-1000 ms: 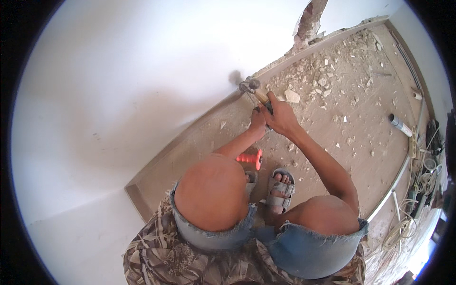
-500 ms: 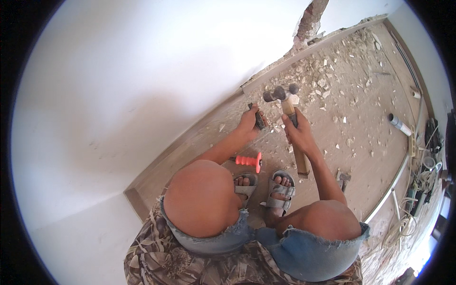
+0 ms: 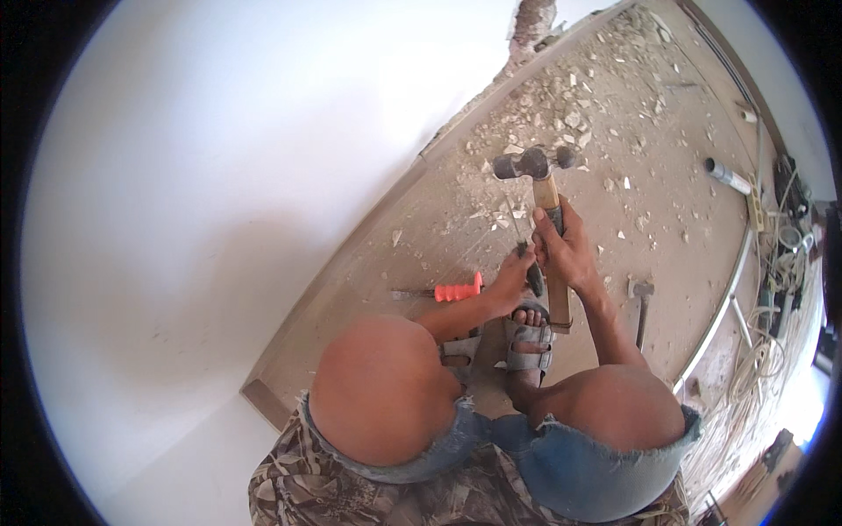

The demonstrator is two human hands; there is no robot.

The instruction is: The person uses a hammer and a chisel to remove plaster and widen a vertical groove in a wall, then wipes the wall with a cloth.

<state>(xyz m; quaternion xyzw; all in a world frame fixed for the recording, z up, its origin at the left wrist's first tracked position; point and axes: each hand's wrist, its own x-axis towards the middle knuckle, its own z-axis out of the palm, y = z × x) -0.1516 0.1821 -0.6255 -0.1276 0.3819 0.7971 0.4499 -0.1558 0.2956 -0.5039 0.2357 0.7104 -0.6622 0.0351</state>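
My right hand (image 3: 568, 245) is closed around the wooden handle of a ball-peen hammer (image 3: 545, 188), its dark head pointing away from me. Close beside it, my left hand (image 3: 513, 282) grips a dark-handled tool with a thin shaft (image 3: 534, 277); the shaft points away from me, and its exact kind is unclear. Both hands are above my sandalled feet, nearly touching each other. On the floor left of my left hand lies a chisel with a red guarded grip (image 3: 456, 292). A second hammer (image 3: 642, 302) rests on the floor to the right of my right forearm.
Broken plaster rubble (image 3: 561, 114) is scattered over the floor ahead, below a gouged channel (image 3: 531, 26) in the white wall (image 3: 219, 175). At the right lie a grey pipe (image 3: 726, 175), a long pale strip (image 3: 717, 320), coiled cable (image 3: 756, 368) and assorted tools.
My left hand has drawn back from near the wall toward my right hand, still holding the dark-handled tool. The hammer has shifted slightly right, and the view has turned a little.
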